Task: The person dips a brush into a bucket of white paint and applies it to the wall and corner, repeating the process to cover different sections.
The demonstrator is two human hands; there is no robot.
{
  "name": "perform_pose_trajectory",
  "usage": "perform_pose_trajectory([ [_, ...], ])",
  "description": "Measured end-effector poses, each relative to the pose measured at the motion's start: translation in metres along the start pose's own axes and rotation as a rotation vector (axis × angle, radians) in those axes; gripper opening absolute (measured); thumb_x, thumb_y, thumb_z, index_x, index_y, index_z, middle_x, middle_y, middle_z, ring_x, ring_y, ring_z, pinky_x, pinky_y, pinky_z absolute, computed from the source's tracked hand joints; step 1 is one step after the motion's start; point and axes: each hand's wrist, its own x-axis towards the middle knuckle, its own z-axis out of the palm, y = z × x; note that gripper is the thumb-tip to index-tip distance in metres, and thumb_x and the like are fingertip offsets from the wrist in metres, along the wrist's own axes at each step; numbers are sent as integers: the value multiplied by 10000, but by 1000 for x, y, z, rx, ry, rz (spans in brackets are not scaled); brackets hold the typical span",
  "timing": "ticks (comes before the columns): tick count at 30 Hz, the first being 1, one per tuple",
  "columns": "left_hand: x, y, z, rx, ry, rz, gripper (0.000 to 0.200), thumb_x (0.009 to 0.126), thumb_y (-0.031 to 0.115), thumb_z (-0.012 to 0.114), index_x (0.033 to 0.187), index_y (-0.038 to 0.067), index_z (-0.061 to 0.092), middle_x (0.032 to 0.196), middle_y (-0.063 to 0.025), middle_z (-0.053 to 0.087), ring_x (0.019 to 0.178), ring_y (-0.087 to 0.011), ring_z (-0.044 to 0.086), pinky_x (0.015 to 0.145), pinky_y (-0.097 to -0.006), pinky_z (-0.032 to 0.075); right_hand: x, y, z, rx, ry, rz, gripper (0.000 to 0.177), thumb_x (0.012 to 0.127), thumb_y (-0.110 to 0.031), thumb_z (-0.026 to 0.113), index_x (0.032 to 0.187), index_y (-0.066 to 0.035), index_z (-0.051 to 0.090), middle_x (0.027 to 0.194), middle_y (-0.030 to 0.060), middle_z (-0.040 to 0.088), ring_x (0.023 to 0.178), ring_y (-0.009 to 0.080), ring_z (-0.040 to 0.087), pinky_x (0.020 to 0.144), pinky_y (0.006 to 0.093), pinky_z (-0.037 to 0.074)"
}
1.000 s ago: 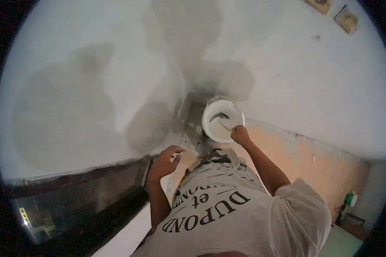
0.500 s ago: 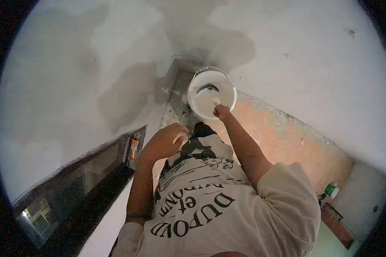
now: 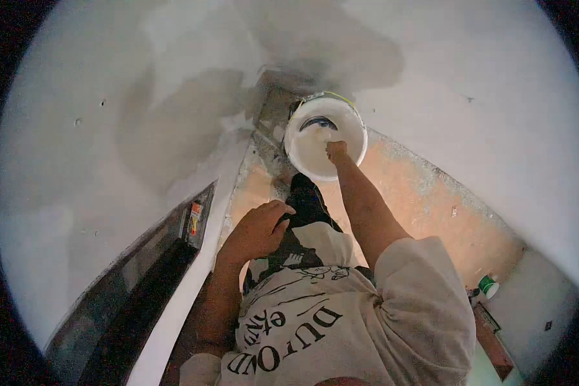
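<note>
A white bucket (image 3: 354, 122) with a yellow-green handle stands in the corner in front of my feet. Pale, paint-like liquid (image 3: 312, 149) covers its bottom, with a dark crescent at the far side. My right hand (image 3: 337, 152) reaches over the rim into the bucket, its fingers closed. Whatever it grips is too small and blurred to name. My left hand (image 3: 262, 228) is held beside my dark trousers (image 3: 309, 202), fingers loosely bent and thumb apart, holding nothing.
Grey damp-looking patches (image 3: 186, 122) mark the pale walls around the corner. On the left, a dark window recess (image 3: 135, 283) has a small orange-and-white packet (image 3: 195, 219) at its end. A green-and-white container (image 3: 488, 286) lies at the right, beyond the orange-brown floor (image 3: 412, 206).
My right hand has gone further inside the bucket rim. My left hand has shifted slightly down, and its thumb is now apart. The whole view has tilted a little.
</note>
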Motion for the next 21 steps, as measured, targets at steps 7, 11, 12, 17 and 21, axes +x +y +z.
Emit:
perform_pose_trajectory([
  [7, -3, -7, 4, -105, 74, -21, 246, 943, 112, 566, 1169, 25, 613, 1190, -200, 617, 1116, -385, 601, 975, -472, 480, -33, 11, -86, 11, -91, -4, 92, 867, -200, 669, 809, -172, 735, 761, -1, 731, 694, 185, 709, 591, 364, 548],
  [11, -2, -10, 3, -97, 55, -80, 256, 944, 110, 566, 1179, 20, 614, 1185, -201, 624, 1107, -383, 609, 972, -464, 486, -14, 16, -41, 284, -166, 275, 28, 805, -214, 727, 808, -187, 733, 826, -6, 751, 772, 193, 726, 646, 374, 562],
  [12, -3, -13, 7, -96, 83, -60, 263, 945, 110, 565, 1186, 18, 614, 1187, -201, 626, 1104, -382, 611, 971, -461, 488, -27, 12, -67, 195, -129, 126, 23, 784, -207, 741, 786, -188, 728, 830, -8, 749, 797, 195, 726, 649, 367, 561],
  [17, -4, -14, 7, -107, 102, -63, 278, 948, 109, 559, 1203, 12, 612, 1202, -198, 626, 1106, -375, 613, 968, -457, 487, 10, 19, 17, -36, -73, -220, 40, 756, -179, 750, 760, -185, 710, 818, -3, 733, 832, 212, 722, 651, 371, 555],
  [21, -2, -15, 5, -126, 73, -108, 280, 982, 164, 542, 1216, 21, 603, 1218, -200, 617, 1153, -374, 598, 1004, -447, 471, 19, 8, 9, 373, -80, -42, 51, 755, -153, 726, 777, -148, 680, 711, 5, 657, 680, 192, 648, 517, 364, 482],
])
